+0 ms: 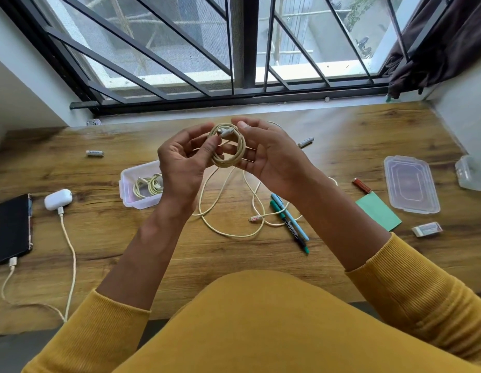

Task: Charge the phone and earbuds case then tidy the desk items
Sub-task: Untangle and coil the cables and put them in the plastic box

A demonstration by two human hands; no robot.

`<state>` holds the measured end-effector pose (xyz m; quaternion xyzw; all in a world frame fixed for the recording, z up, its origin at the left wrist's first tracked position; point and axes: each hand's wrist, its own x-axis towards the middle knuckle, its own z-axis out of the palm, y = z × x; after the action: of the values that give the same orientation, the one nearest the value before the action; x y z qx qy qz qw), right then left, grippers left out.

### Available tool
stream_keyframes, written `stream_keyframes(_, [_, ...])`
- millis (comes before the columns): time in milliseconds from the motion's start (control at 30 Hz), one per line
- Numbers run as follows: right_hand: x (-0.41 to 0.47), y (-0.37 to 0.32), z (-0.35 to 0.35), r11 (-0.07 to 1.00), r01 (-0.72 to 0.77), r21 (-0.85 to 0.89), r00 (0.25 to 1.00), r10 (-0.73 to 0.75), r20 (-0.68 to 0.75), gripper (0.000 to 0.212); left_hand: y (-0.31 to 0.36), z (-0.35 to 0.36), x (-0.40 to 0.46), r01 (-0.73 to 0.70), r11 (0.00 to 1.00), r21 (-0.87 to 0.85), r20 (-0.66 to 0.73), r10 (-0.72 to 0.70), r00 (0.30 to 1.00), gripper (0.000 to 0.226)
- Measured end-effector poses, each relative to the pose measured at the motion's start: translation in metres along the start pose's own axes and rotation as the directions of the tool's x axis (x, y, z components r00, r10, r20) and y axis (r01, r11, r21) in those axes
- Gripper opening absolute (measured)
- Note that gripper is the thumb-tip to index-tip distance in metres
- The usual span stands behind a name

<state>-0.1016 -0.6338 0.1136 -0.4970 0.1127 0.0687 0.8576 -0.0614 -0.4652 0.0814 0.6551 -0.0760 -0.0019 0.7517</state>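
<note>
Far left: phone [12, 228] lies flat on the wooden desk [341, 135] w/ a cable plugged into its near end, and the white earbuds case [58, 199] just beside it also has a cable in its port. Both leads run off the near desk edge; can't tell if they reach power. So the charging part looks done, judging by the plugs.

Tidying is partway. A silver battery [95, 153] sits loose behind the case. The open plastic box [131, 181] already has one coiled cable [149, 184] inside. Above the desk, centre, the left hand [180, 160] and right hand [266, 154] hold a coiled cream cable [228, 149] between them: left fingers pinch the near side of the coil, right thumb & fingers curl round its plug end at top. Coil looks nearly wound, prob. next into the box.

Still out, going right: a loose cable [225, 211] sprawled on the desk, two pens [290, 222] lying on it, a second silver battery [306, 142], a red battery [361, 184], a green sticky-note pad [379, 211], the box lid [411, 184], an eraser [427, 228], and a small clear case [472, 173] at the far right edge. Roughly halfway, I'd say.
</note>
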Motion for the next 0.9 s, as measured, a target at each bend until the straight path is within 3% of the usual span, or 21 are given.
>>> stream_keyframes(100, [0.003, 0.004, -0.002, 1.000, 0.026, -0.014, 1.000, -0.026, 0.001, 0.041, 0.001, -0.001, -0.001, 0.098, 0.989, -0.109, 0.006, -0.098, 0.995, 0.028])
stream_keyframes(267, [0.004, 0.013, -0.011, 0.972, 0.085, -0.221, 0.996, -0.088, -0.004, 0.037, -0.002, -0.007, -0.002, 0.137, 0.983, -0.124, 0.001, -0.138, 0.990, 0.022])
stream_keyframes(367, [0.004, 0.018, -0.010, 0.930, 0.081, -0.358, 0.995, -0.099, -0.032, 0.032, -0.007, -0.013, -0.004, 0.157, 0.984, -0.090, -0.025, -0.160, 0.987, 0.019])
stream_keyframes(633, [0.010, 0.046, 0.004, 0.859, 0.066, -0.508, 0.998, -0.063, 0.024, 0.038, -0.017, -0.041, -0.023, 0.241, 0.970, 0.035, -0.075, -0.238, 0.968, 0.018])
stream_keyframes(900, [0.027, 0.093, 0.034, 0.857, -0.037, -0.514, 0.999, 0.040, -0.005, 0.025, -0.026, -0.095, -0.042, 0.341, 0.929, 0.148, -0.122, -0.325, 0.938, 0.022])
